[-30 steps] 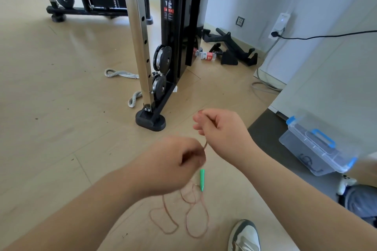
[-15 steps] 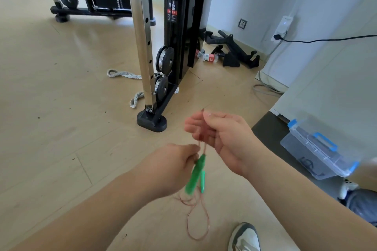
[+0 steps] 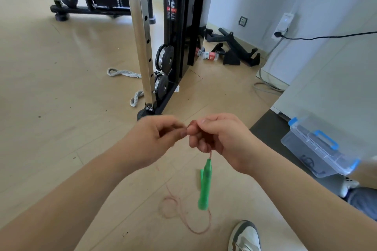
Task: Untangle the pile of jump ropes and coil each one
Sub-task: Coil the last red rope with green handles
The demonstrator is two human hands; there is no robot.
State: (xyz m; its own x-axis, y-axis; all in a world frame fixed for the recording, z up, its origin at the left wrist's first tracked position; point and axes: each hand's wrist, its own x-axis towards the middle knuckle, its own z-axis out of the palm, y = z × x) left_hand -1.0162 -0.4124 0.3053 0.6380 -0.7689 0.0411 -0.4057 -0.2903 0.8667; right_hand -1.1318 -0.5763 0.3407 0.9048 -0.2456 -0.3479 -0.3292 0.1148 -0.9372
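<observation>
A thin pinkish-brown jump rope [image 3: 184, 213] hangs from my hands, its lower loops lying on the wooden floor. Two green handles [image 3: 205, 186] dangle side by side below my right hand. My right hand [image 3: 221, 138] grips gathered turns of the rope in curled fingers. My left hand [image 3: 155, 138] pinches the rope between thumb and fingertips, right beside the right hand's fingertips. How many turns sit inside the right fist is hidden.
A black and steel cable machine [image 3: 163, 51] stands just ahead. Grey rope handles [image 3: 122, 72] lie on the floor left of it. A clear bin with blue latches [image 3: 318, 149] sits at right on a dark mat. My shoe [image 3: 244, 237] is at the bottom.
My left hand rose from below to meet the right hand's fingertips. The green handles, near the left hand half a second ago, now hang under the right hand. Less rope lies on the floor.
</observation>
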